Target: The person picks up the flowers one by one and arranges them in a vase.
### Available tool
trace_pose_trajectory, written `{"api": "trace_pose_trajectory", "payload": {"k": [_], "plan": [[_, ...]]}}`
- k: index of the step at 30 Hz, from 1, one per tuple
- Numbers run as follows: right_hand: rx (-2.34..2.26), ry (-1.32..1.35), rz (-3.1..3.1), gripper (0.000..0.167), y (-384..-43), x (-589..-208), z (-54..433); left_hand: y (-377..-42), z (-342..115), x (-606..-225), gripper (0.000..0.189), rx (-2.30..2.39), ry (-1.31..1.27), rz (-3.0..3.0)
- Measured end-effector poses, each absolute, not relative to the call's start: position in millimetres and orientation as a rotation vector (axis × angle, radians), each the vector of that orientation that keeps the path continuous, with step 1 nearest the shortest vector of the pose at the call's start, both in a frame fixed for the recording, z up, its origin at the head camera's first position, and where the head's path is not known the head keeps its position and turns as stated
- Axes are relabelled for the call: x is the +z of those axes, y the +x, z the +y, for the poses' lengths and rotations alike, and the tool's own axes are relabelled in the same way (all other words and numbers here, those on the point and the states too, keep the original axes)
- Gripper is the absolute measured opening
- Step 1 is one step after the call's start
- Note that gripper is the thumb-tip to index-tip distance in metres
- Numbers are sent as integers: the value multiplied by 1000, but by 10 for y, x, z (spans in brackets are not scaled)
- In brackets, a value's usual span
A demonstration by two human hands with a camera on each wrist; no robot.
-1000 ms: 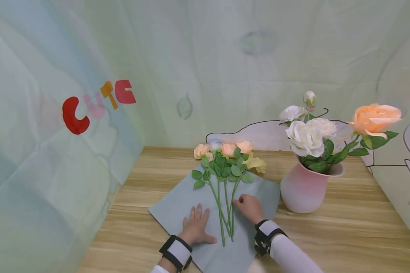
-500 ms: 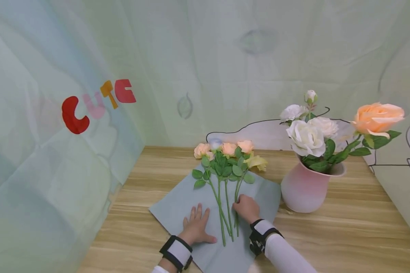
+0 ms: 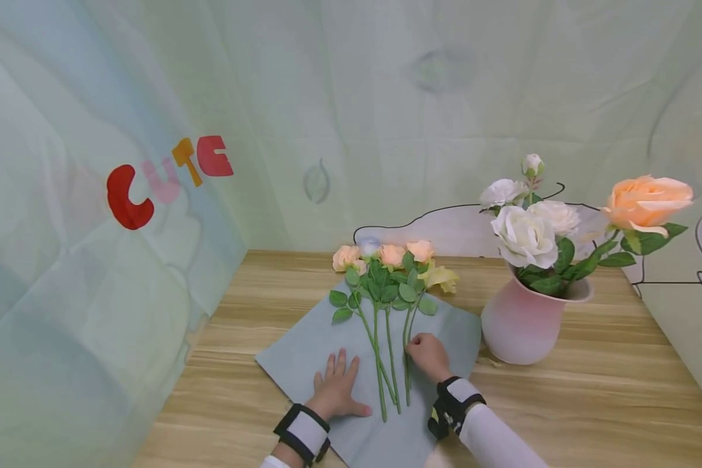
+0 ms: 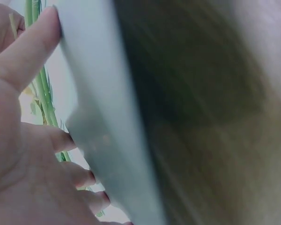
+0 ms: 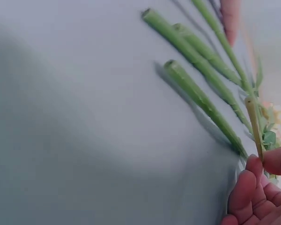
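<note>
A blue-grey sheet of wrapping paper [image 3: 292, 354] lies on the wooden table, with several artificial flowers on it, their green stems [image 3: 380, 364] towards me. My left hand [image 3: 335, 390] rests on the paper left of the stems, fingers spread; its thumb lies near the stem ends. To the right of the stems, my right hand [image 3: 429, 356] pinches a thin yellowish stem [image 5: 254, 123] between thumb and finger, close above the paper. That stem seems to lead up to the yellow flower [image 3: 439, 277]. Peach roses [image 3: 392, 256] lie at the sheet's far corner.
Right of the paper stands a pink and white vase [image 3: 523, 322] holding white flowers [image 3: 523, 237] and a large peach rose [image 3: 646, 203]. Printed cloth walls [image 3: 386, 130] close off the table's back and sides.
The rightmost green stem has shifted right, apart from the others. My right hand first moved slightly left, then back right with the thin stem. My left hand has stayed in place.
</note>
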State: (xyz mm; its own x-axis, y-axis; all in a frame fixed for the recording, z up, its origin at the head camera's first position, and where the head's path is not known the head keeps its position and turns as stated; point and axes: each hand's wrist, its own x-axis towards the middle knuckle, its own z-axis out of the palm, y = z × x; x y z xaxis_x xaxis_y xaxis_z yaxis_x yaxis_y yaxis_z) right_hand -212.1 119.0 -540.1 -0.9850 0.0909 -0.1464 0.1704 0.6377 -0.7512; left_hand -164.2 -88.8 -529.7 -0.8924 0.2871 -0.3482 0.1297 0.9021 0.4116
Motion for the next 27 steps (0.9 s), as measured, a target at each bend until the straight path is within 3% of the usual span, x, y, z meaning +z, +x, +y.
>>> {"api": "trace_pose_trajectory", "payload": {"k": [6,13,27], "plan": [[-1472,286,2592,10,-2123,-5394,1222,-1646,-883,-5288,101,531,307,2658],[-1534,370,2504,15,-2062,-5329,1242,-1636,-875,-5266,101,528,305,2663],[-1178,142,2926,14,-1953,-5241,1294,-1632,-882,-5263,101,530,308,2652]]}}
